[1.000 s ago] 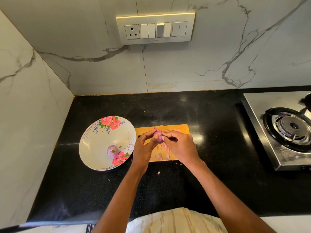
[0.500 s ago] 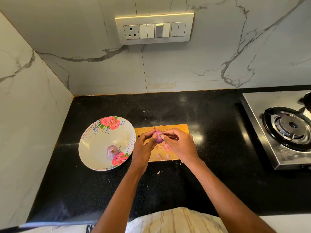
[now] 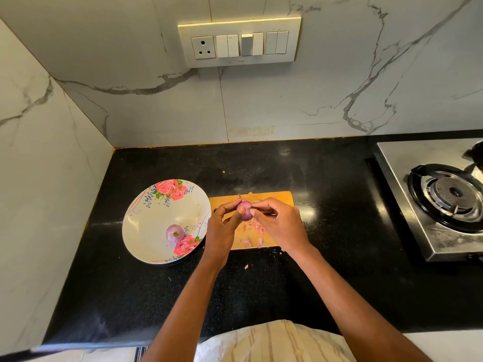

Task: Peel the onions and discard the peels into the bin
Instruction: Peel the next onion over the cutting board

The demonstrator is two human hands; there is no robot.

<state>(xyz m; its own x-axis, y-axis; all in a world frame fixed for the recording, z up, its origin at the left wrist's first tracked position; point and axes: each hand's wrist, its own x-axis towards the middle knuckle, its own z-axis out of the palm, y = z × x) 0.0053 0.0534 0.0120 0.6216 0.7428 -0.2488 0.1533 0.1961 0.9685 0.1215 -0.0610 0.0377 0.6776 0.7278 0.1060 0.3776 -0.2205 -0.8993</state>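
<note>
Purple onion (image 3: pixel 245 209) above board (image 3: pixel 277 198)

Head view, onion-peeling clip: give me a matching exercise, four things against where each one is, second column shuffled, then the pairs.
1. held onion
2. second onion
3. onion peels
4. gas burner

A. in the floral plate
B. on the wooden cutting board
C. far right, on the steel stove
D. between the left hand and right hand

Pairs: 1-D, 2-A, 3-B, 4-C

Black counter (image 3: pixel 326 270): plate (image 3: pixel 146 231), board (image 3: pixel 282 198), stove (image 3: pixel 407 163).

Glossy black stone counter (image 3: pixel 326 205); wooden board (image 3: pixel 277 198); shiny steel stove (image 3: pixel 407 163); marble-look wall (image 3: pixel 287 105).
</note>
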